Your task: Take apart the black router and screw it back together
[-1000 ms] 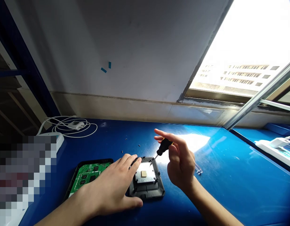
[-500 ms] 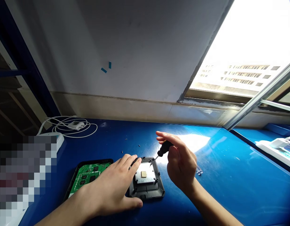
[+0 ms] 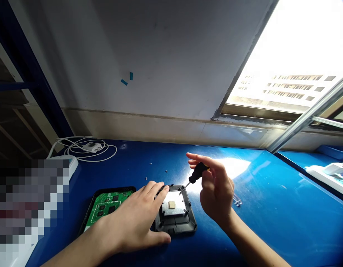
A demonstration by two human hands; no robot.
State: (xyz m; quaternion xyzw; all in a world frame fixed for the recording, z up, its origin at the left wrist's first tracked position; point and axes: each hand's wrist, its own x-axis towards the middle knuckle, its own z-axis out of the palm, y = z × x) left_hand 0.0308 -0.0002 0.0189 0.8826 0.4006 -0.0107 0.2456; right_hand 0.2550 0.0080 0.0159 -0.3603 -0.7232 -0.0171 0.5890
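Glossy blue desk (image 3: pixel 257 207), green circuit board (image 3: pixel 105 204) with black chips, black screwdriver handle (image 3: pixel 198 172) with yellow, tan square (image 3: pixel 171 204) on silver plate (image 3: pixel 167 211).

R hand (image 3: pixel 217 189) w/ screwdriver (image 3: pixel 198 172) — tip at metal plate (image 3: pixel 176 210); L hand (image 3: pixel 135 218) on black cover (image 3: pixel 178 227).

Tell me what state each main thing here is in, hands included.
Left hand: spread, resting on the black casing
Right hand: closed around the screwdriver
Screwdriver: tilted, tip down at the metal plate
Black casing: lying flat, inside up
Metal plate: lying in the casing
Green circuit board: face up, partly covered
Small screws: loose on the blue table
White cable: loosely coiled
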